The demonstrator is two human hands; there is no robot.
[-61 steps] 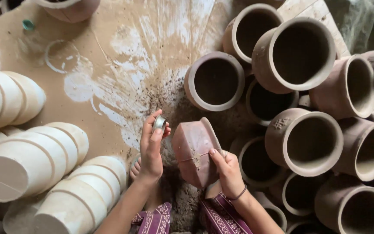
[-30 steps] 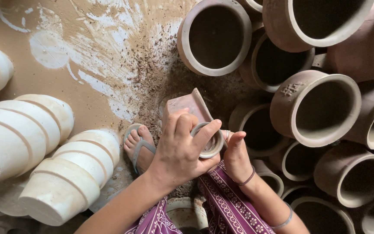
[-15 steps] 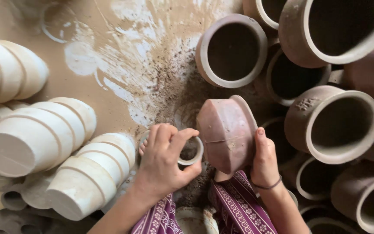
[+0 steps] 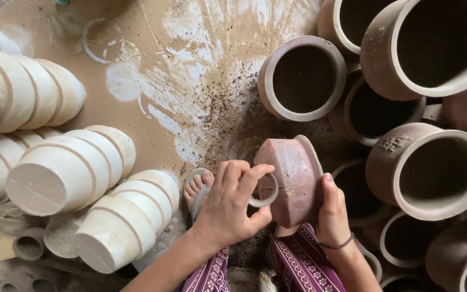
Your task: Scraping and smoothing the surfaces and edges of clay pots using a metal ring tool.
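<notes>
My right hand (image 4: 332, 213) grips a brown unfired clay pot (image 4: 294, 178), lying on its side over my lap, bottom toward the left. My left hand (image 4: 231, 208) pinches a small pale ring-shaped tool (image 4: 266, 190) against the pot's lower side. My bare foot in a sandal (image 4: 197, 189) rests on the floor just left of my left hand. Purple patterned trousers (image 4: 304, 265) show below the pot.
Many brown clay pots, such as the nearest one (image 4: 302, 77), stand upright on the right. Rows of white plaster moulds (image 4: 60, 178) lie stacked on the left. Clay shavings and white smears (image 4: 212, 103) cover the tan floor between them.
The pot has been turned in my hands, from rim-up to lying on its side. My left hand, first raised with the tool, now holds the ring against the pot.
</notes>
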